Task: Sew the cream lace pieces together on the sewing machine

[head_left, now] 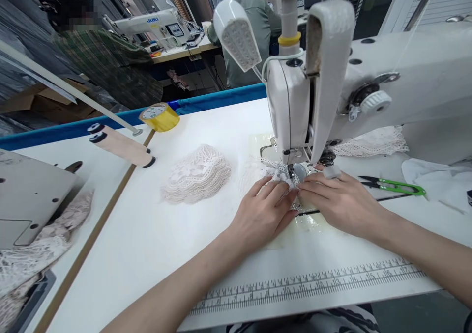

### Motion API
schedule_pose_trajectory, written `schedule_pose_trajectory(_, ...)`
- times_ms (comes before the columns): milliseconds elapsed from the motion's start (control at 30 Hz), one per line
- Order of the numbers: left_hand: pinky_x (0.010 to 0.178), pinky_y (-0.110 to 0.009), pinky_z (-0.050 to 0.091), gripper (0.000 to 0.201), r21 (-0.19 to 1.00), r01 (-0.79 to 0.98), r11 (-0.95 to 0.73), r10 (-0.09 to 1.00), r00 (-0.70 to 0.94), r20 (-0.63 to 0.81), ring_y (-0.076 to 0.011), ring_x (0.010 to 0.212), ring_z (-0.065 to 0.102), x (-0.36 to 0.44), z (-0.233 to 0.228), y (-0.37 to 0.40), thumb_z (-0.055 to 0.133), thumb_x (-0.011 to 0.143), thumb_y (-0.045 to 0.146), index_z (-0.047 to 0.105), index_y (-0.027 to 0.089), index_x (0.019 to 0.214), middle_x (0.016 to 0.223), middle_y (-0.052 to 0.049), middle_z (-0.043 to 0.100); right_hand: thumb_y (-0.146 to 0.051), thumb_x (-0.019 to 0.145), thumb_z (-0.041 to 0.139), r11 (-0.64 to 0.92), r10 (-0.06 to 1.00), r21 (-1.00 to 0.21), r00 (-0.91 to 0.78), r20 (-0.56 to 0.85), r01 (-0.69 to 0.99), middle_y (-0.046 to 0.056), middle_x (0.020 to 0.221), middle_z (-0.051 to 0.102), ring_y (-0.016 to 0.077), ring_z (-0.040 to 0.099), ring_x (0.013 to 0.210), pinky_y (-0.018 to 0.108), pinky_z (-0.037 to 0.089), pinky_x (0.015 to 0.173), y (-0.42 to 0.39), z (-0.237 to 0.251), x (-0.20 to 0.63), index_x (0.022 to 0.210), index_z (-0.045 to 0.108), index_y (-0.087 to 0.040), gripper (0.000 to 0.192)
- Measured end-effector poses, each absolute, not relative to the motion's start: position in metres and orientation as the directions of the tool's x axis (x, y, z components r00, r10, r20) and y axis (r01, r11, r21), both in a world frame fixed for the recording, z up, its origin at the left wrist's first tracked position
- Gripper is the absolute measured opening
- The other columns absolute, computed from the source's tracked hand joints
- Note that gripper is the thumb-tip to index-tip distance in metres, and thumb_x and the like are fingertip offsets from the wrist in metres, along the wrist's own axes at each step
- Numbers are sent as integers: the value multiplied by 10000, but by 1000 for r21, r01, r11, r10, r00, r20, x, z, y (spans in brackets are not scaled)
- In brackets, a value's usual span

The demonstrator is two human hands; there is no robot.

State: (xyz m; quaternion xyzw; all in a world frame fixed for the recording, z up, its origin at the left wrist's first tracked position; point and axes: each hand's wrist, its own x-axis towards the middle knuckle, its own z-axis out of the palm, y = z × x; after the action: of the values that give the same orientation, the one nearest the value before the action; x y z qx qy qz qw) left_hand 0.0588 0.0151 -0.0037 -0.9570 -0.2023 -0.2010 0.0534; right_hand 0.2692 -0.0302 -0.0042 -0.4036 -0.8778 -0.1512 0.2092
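— How are the hands lying?
— Left hand [262, 210] is pressing flat, fingers spread, on the lace piece [275, 176]; right hand [341, 200] is lying open just beside it, fingertips pinning lace under the sewing machine [295, 102] needle.
— And around them?
— A lace stack [197, 173] is sitting left on the white bench [147, 235]; green snips [396, 185] right; other workers are sitting far behind.

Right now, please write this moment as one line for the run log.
left hand: flat on lace piece | right hand: on lace at presser foot | snips: lying right
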Motion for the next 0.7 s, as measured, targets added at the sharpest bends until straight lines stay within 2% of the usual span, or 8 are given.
schedule_pose_trajectory(200, 1038, -420, 421, 280, -38, 421, -906, 370, 835, 407, -193, 1002, 612, 60, -3, 14, 509, 928, 283, 599, 145, 1154, 1033, -79, 651, 1, 847, 414, 618, 644, 108, -580, 499, 779, 28, 1013, 715, 168, 615, 865, 360, 414, 940, -30, -3, 268, 895, 687, -142, 312)
schedule_pose_trajectory(333, 1030, -400, 433, 262, -26, 421, -907, 374, 831, 411, -185, 1010, 622, 58, -1, 13, 518, 920, 257, 601, 150, 1145, 1048, -72, 670, -8, 842, 436, 609, 647, 110, -572, 504, 786, 29, 1003, 715, 164, 618, 848, 335, 436, 843, -30, -3, 268, 896, 686, -158, 296)
schedule_pose_trajectory(567, 1025, -351, 443, 136, -52, 367, -929, 292, 811, 507, -136, 921, 662, 54, -3, 15, 514, 899, 116, 642, 149, 931, 997, -40, 713, -66, 860, 467, 597, 669, 79, -549, 500, 799, 40, 972, 704, 157, 616, 813, 305, 417, 746, -27, -2, 265, 970, 658, -158, 239)
schedule_pose_trajectory(700, 953, -334, 476, 130, -12, 414, -910, 345, 775, 529, -125, 852, 667, 57, -2, 15, 510, 905, 118, 627, 163, 937, 926, -19, 720, -97, 862, 473, 589, 674, 86, -547, 497, 804, 46, 892, 701, 159, 607, 781, 291, 389, 674, -23, -1, 262, 979, 645, -156, 216)
